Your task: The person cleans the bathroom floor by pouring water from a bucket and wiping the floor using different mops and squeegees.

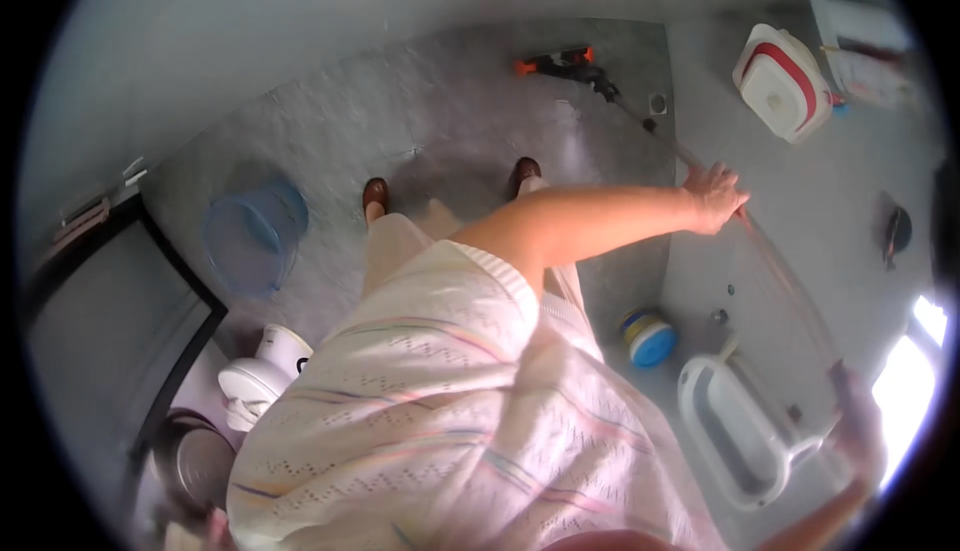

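Observation:
A long thin pole [785,276] runs from the lower right up to a flat mop head [560,63] with orange ends, which lies on the grey floor. Partway along the pole, my left hand [715,198] is wrapped round it. My right hand [858,421], somewhat blurred, is closed at the pole's upper end near the bright window. Both arms reach to the right of my body. The mop head rests beyond my brown shoes, near the far wall.
A blue bucket [255,241] stands on the left. White squat toilet [735,431] and yellow-blue tub [649,339] are at the lower right. White-red folding basin [785,81] hangs on the right wall. A drain [657,103] lies near the mop. Black-framed panel [215,306] is left.

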A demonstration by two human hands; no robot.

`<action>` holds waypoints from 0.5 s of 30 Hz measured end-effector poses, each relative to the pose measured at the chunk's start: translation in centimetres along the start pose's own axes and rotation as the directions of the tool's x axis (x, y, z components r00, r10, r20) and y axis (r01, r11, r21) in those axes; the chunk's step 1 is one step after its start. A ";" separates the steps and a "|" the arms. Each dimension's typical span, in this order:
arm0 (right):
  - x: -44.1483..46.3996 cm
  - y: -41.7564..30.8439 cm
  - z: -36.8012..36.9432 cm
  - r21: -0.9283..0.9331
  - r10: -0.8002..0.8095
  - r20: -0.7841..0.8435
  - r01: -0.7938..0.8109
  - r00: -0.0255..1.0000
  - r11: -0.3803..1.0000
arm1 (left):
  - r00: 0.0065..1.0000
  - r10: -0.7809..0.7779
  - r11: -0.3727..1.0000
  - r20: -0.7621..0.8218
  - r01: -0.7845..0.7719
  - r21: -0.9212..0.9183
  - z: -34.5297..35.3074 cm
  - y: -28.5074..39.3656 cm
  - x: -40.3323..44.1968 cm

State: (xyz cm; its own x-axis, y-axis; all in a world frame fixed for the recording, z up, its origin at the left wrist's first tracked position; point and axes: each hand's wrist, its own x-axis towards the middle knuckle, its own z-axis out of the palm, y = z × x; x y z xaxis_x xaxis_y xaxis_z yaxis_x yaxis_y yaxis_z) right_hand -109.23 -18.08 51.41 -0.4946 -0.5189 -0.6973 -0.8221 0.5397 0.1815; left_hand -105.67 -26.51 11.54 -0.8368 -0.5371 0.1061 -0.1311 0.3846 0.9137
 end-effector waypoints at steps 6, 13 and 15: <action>-8.8 -16.4 3.7 -0.477 -0.362 -0.158 0.250 0.919 0.842 | 0.991 0.077 0.997 -0.108 -0.079 -0.009 -10.8 -3.5 -18.6; -9.5 -34.0 9.4 -0.379 -0.641 -0.061 0.576 0.765 0.724 | 0.973 -0.134 0.893 -0.189 0.036 -0.448 -29.7 -4.6 -33.6; -9.2 -39.0 12.0 -0.267 -0.723 -0.017 0.694 0.691 0.669 | 0.910 -0.023 0.856 -0.413 -0.196 -0.478 -35.0 -1.5 -38.5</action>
State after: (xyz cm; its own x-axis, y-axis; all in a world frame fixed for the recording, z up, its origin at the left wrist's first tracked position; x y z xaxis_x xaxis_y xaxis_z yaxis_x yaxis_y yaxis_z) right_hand -69.23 -26.43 42.43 0.2476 -0.7600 -0.6009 -0.9684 -0.1754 -0.1772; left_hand -54.65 -32.67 19.79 -0.5389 -0.8081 0.2378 0.3057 0.0754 0.9491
